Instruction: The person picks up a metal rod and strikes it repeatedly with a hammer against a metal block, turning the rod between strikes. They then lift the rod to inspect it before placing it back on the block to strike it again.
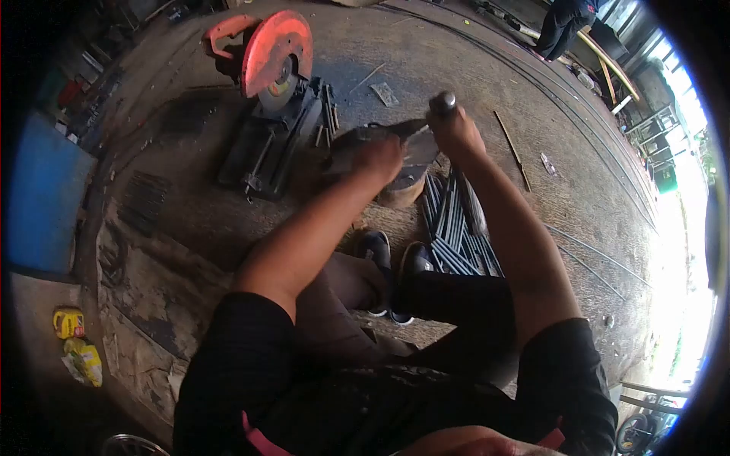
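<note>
Metal tool (443,100), end forward, long axis unclear, in closed right hand (458,132); left hand (380,158), grip unclear

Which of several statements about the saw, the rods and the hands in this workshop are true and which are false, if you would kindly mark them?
1. The saw with the round red metal guard stands to the left of both hands. True.
2. The thin grey metal rods stand upright in a bucket. False: they lie in a loose pile on the ground.
3. The right hand grips a tool with a rounded metal end. True.
4. The left hand is on the saw's handle. False: it is apart from the saw, over the round wooden block.
5. Another person in dark trousers is at the upper right. True.
</note>
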`<action>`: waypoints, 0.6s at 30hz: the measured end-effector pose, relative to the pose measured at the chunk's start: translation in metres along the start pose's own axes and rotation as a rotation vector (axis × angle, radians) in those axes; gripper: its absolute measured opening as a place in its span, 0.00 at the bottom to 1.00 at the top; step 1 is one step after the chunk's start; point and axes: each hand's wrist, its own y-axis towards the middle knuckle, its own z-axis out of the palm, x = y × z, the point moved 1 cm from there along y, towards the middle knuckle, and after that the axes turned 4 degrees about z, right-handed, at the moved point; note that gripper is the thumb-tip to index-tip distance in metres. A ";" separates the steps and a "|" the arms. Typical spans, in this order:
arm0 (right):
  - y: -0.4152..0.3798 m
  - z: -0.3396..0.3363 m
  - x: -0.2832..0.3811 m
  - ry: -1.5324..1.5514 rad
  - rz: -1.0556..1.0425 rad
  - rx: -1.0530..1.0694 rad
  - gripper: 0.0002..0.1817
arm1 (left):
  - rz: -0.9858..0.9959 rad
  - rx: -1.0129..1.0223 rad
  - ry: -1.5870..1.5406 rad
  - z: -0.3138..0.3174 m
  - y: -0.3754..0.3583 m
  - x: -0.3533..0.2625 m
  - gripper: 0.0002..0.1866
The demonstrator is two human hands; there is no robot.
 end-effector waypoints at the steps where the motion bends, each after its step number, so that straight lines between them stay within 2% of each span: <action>1: -0.019 -0.054 0.032 0.028 0.265 0.283 0.30 | 0.020 -0.064 0.031 0.005 0.006 0.005 0.23; 2: -0.010 -0.073 0.039 0.022 0.254 0.293 0.30 | 0.028 -0.068 0.048 0.011 0.005 0.006 0.22; 4: -0.011 -0.092 0.036 0.318 0.452 0.636 0.33 | 0.008 -0.024 0.016 0.007 -0.002 0.006 0.22; 5: -0.006 -0.099 0.035 0.317 0.454 0.621 0.33 | 0.012 -0.012 -0.002 0.000 0.005 0.003 0.22; 7: 0.003 -0.113 0.039 0.374 0.564 0.438 0.35 | 0.015 -0.017 0.006 -0.004 0.009 0.000 0.22; 11: 0.036 -0.194 0.065 0.488 0.163 -0.009 0.33 | 0.003 -0.042 0.003 -0.006 0.004 -0.002 0.22; 13: 0.091 -0.205 0.024 -0.389 -0.517 -0.648 0.31 | -0.006 -0.020 -0.002 -0.004 0.006 -0.001 0.22; 14: 0.085 -0.215 0.045 -0.389 -0.519 -0.648 0.31 | -0.013 -0.004 -0.005 -0.004 0.007 -0.001 0.22; 16: 0.058 -0.235 0.096 1.027 0.143 -0.211 0.21 | -0.014 -0.004 -0.009 -0.008 0.005 -0.003 0.22; 17: 0.050 -0.230 0.093 0.396 0.099 -0.336 0.29 | -0.012 -0.002 -0.012 -0.010 0.004 -0.004 0.22; 18: 0.043 -0.207 0.093 0.418 0.229 -0.224 0.28 | -0.013 -0.004 -0.008 -0.009 0.006 -0.002 0.22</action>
